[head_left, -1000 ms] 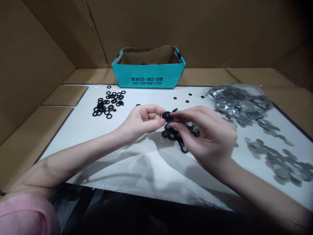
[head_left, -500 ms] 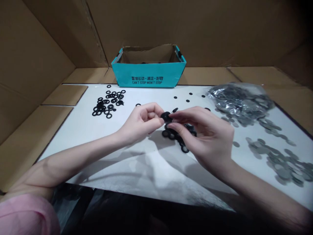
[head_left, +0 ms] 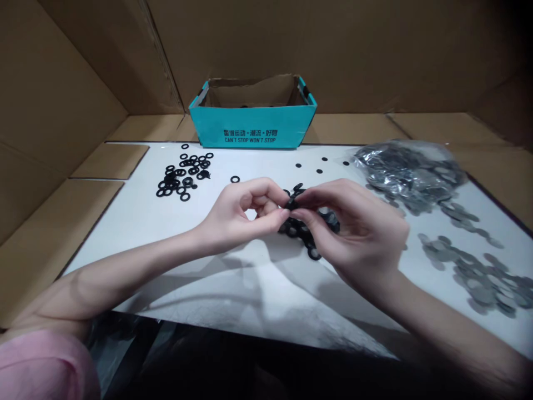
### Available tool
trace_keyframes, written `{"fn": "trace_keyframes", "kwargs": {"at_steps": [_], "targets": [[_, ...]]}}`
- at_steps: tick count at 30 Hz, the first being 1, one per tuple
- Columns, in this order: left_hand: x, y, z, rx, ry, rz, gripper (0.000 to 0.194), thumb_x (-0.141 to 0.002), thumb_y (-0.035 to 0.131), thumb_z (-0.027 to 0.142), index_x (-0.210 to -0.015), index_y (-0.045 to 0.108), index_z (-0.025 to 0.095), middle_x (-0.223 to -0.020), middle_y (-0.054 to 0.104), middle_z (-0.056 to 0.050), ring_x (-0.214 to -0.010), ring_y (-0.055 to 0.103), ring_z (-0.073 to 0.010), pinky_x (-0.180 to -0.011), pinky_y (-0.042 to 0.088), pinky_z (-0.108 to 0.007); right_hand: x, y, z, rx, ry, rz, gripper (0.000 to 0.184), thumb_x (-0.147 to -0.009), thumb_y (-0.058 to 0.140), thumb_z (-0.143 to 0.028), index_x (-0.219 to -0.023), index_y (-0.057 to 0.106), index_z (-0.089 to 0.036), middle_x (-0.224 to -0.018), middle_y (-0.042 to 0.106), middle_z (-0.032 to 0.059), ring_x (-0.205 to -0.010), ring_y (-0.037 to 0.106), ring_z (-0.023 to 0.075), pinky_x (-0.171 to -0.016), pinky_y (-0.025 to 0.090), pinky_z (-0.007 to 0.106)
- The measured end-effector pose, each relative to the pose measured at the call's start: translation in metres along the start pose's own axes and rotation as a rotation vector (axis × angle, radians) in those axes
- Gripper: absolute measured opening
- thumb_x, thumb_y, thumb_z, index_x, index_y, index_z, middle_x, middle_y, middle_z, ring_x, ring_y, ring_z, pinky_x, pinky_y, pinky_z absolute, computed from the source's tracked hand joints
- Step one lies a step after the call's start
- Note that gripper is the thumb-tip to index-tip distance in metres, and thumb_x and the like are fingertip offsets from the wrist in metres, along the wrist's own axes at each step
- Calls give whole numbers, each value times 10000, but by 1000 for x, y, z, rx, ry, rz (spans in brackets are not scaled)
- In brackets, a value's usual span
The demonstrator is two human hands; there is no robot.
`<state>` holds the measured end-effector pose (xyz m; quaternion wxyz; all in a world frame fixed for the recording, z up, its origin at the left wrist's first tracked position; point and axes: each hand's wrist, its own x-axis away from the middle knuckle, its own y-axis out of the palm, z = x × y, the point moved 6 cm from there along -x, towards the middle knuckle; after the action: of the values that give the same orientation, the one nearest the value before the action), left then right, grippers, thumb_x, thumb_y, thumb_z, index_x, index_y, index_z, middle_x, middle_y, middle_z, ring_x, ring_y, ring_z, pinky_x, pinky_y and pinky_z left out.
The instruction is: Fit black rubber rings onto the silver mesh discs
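Between the fingertips of both hands is a small black round disc [head_left: 291, 204], seen nearly edge-on and partly covered by the fingers. My left hand [head_left: 254, 208] pinches it from the left with thumb and forefinger. From the right, my right hand [head_left: 350, 222] pinches it the same way. On the table below and behind the fingers lies a pile of black rings [head_left: 313, 253], some with grey centres, partly hidden by my right hand. One single black ring [head_left: 235, 179] lies beyond my left hand.
A heap of black rings [head_left: 183, 180] lies at the left on the white table [head_left: 200, 294]. A turquoise box [head_left: 252, 125] stands at the back. To the right are a clear plastic bag [head_left: 412, 175] of grey discs and loose grey discs [head_left: 478, 272]. Several small black discs [head_left: 319, 171] lie behind my hands.
The black disc has turned from facing me to nearly edge-on and moved slightly right. My left hand has shifted right, bringing both hands' fingertips closer together. The single ring now shows fully.
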<state>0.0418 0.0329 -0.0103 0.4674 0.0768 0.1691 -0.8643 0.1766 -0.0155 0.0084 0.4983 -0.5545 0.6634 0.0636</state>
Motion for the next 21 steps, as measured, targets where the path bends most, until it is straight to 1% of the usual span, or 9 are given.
{"fn": "trace_keyframes", "kwargs": {"at_steps": [3, 13, 18, 21], "targets": [[1, 2, 0, -1, 2, -2, 72, -806, 657, 196, -800, 603, 148, -572, 533, 36, -508, 463, -66, -471, 341, -202, -1, -1, 1, -24, -13, 9, 149, -806, 632, -73, -793, 607, -219, -724, 635, 6, -639, 590, 139, -577, 466, 289], [2, 4, -2, 58, 5, -22, 66, -813, 656, 183, -817, 613, 132, -575, 530, 36, -520, 465, -62, -482, 360, -188, -2, -2, 5, -120, 76, -21, 188, -782, 627, -38, -730, 592, -216, -693, 605, -3, -643, 563, 139, -577, 453, 297], [1, 1, 3, 33, 103, -10, 75, -812, 664, 183, -826, 623, 121, -580, 540, 39, -529, 473, -62, -505, 405, -179, -2, -7, 12, -225, 244, 9, 151, -772, 675, -80, -815, 623, -215, -774, 652, -10, -675, 603, 121, -604, 502, 260], [0, 0, 6, 14, 153, -15, 52, -818, 648, 162, -826, 622, 117, -594, 549, 37, -540, 486, -62, -518, 425, -174, -3, -5, 12, -247, 277, -71, 113, -783, 678, -104, -812, 648, -209, -778, 669, -10, -661, 614, 106, -592, 513, 230]]}}
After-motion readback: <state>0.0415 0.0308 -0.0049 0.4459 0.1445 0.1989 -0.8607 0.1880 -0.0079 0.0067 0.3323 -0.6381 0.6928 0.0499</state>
